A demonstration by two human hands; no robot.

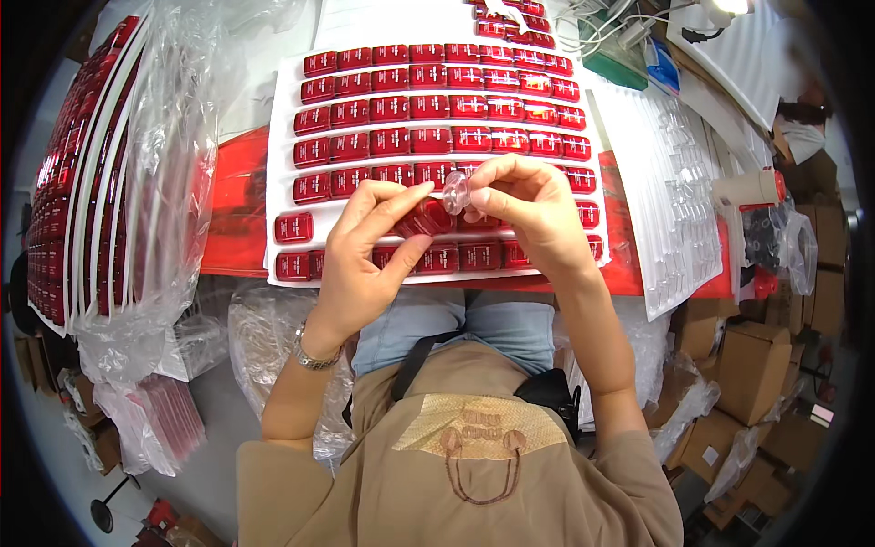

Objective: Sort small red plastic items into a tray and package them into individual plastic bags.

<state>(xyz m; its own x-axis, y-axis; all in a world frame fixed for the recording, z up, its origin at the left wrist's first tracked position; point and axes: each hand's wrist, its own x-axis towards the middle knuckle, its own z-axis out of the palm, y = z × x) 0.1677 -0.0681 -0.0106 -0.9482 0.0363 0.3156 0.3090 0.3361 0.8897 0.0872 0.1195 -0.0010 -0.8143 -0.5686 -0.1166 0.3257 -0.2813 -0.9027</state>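
My left hand [365, 255] is closed around a small red glass bottle [425, 221], held tilted over the white tray [283, 173]. Between the thumb and fingers of my right hand [540, 217] is a clear round plastic cap [456, 192], right beside the bottle's upper end. Whether cap and bottle touch, I cannot tell. Below both hands, the tray carries several rows of similar red bottles [390, 108] lying flat. In the second row from the front, a gap shows to the right of a single bottle [293, 227]; my hands hide part of that row.
Plastic-wrapped trays of red bottles [87, 173] stand at the left. At the right lies a white tray of clear pieces [658, 182], beside a pale cylinder [749, 189]. Cables [592, 27] run along the back. Cardboard boxes [752, 374] crowd the floor at right, plastic bags [264, 333] below the table.
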